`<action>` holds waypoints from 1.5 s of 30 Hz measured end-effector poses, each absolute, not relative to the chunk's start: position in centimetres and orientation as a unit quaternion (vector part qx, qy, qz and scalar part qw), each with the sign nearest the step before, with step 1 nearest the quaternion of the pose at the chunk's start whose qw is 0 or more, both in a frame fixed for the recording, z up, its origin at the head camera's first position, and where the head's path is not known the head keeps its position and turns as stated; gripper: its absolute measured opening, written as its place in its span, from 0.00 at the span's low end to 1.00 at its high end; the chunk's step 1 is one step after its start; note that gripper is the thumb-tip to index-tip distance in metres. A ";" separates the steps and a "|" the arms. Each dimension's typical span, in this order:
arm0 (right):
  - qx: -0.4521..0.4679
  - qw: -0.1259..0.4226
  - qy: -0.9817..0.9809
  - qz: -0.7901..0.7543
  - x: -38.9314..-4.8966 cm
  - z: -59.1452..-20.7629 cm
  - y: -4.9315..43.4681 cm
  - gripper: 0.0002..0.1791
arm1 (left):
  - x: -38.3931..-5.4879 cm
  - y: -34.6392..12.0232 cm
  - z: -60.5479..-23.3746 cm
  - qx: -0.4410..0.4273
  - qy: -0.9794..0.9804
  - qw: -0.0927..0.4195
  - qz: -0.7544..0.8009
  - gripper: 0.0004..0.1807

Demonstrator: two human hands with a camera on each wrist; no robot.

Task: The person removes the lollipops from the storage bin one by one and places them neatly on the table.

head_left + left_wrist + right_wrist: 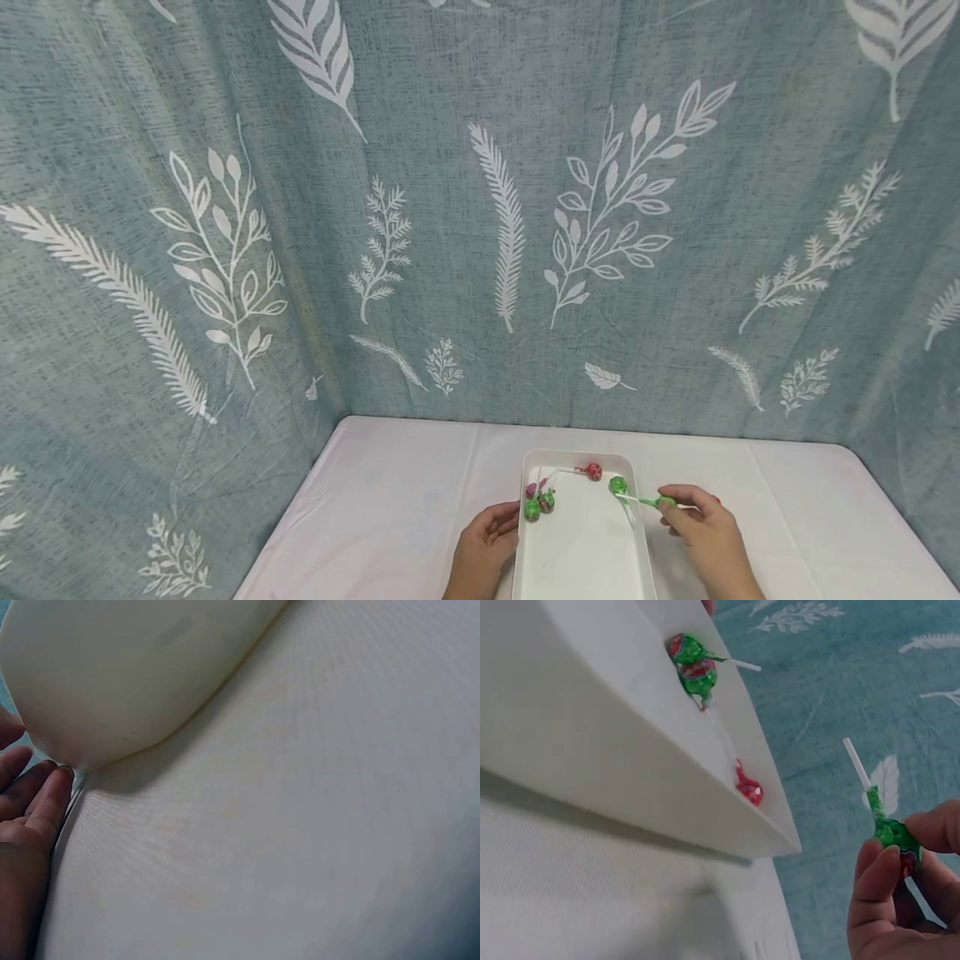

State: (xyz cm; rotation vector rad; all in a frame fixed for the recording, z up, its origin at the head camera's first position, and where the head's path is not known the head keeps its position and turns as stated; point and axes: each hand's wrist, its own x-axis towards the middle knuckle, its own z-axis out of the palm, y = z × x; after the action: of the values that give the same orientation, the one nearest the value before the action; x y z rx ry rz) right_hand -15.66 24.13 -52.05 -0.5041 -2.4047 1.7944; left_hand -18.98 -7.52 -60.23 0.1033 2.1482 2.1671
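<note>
My right hand [701, 521] pinches a green-wrapped lollipop [891, 832] by its candy end, with fingertips and thumb on the wrapper. Its white stick points left, over the right rim of a white tray [581, 550]. Inside the tray near that rim lies another green lollipop [617, 485]. At the back wall is a red lollipop [594, 472]. Bunched at the back left are a green lollipop [532, 509], a green-and-red one [547, 501] and a pink one [530, 490]. My left hand [487, 542] rests its fingers against the tray's left side.
A small red thing [715, 500] lies just beyond my right hand, mostly hidden by it. The tray stands on a table with a white cloth [397, 508]. A teal curtain [450, 250] with white leaf prints hangs behind the table and along both sides.
</note>
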 end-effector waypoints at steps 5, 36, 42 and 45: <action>-0.175 0.054 -0.796 0.577 -15.3 -52.2 24.7 0.18 | -19.0 -7.5 -60.3 0.026 0.707 0.047 0.705 0.22; -0.253 0.048 -0.769 0.586 -12.9 -53.8 28.8 0.25 | -18.9 -7.6 -60.2 0.029 0.705 0.048 0.707 0.21; -0.262 0.054 -0.756 0.597 -12.5 -54.6 29.2 0.23 | -18.8 -7.5 -60.0 0.029 0.707 0.045 0.705 0.22; -0.273 0.051 -0.754 0.595 -12.3 -55.1 29.3 0.23 | -18.7 -7.4 -59.9 0.033 0.707 0.039 0.706 0.22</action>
State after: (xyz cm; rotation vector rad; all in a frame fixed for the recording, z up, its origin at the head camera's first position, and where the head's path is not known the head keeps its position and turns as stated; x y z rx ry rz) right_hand -12.32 29.35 -55.14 -0.8313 -2.2958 1.8117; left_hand -18.67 -7.43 -59.88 0.1017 2.1660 2.1631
